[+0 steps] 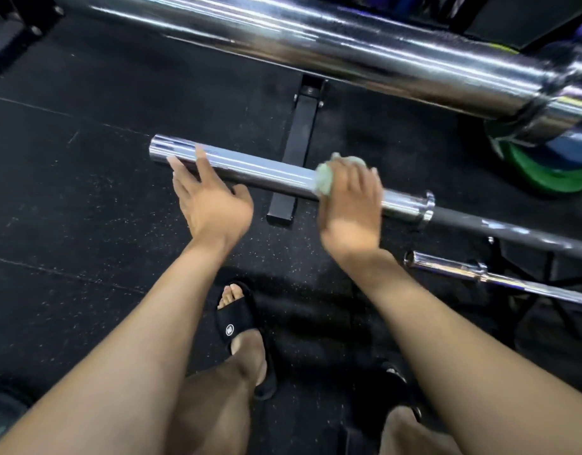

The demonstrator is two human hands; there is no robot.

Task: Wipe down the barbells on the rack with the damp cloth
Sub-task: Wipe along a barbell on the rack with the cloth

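A chrome barbell sleeve (pixel 263 170) runs across the middle of the view, its free end at the left and its collar at the right. My right hand (pixel 350 205) grips a pale green damp cloth (pixel 325 180) wrapped over this sleeve, close to the collar. With straight fingers, my left hand (pixel 211 198) touches the sleeve near its free end. A much thicker chrome barbell sleeve (pixel 316 50) crosses the top of the view. A thinner barbell end (pixel 447 266) sticks out lower right.
The black rack foot (pixel 296 152) lies on the black rubber floor under the middle sleeve. Green and blue weight plates (pixel 545 172) sit at the right. My feet in black slides (pixel 238 326) stand below the bars.
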